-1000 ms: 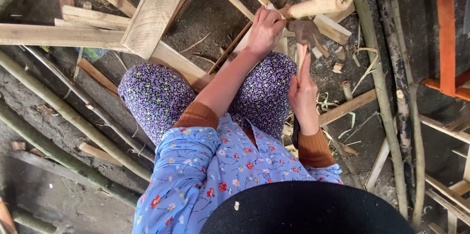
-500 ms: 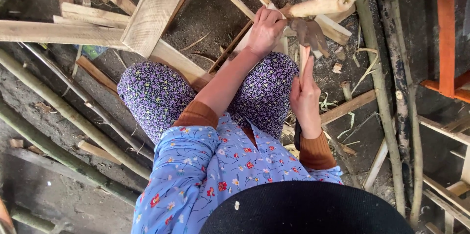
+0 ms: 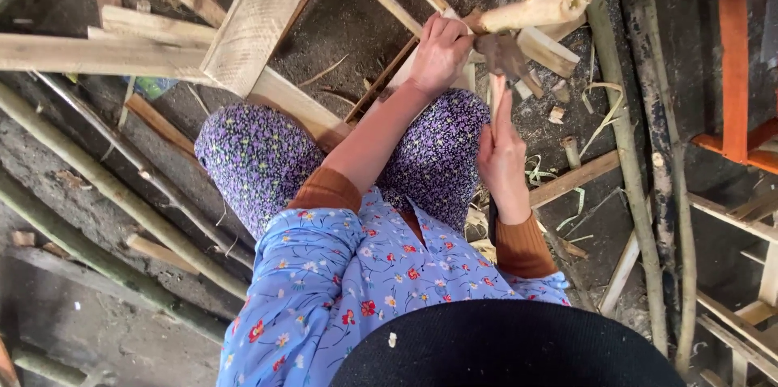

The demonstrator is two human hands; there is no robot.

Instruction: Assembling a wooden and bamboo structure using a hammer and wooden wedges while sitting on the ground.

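peeled pale stick [image 3: 535, 10] pinned on wooden frame [image 3: 259, 14] above knees, left hand [image 3: 442, 51] fingers curled tight around near end. right hand [image 3: 501, 152] gripping dark blade [image 3: 506, 59], forefinger stretched straight. risk: slip toward left knuckles, so close.

Head-worn view, straight down, close

We see open dirt floor [image 3: 356, 22] far centre; pale wooden frame planks [image 3: 259, 10] block left, green bamboo poles [image 3: 624, 152] block right.
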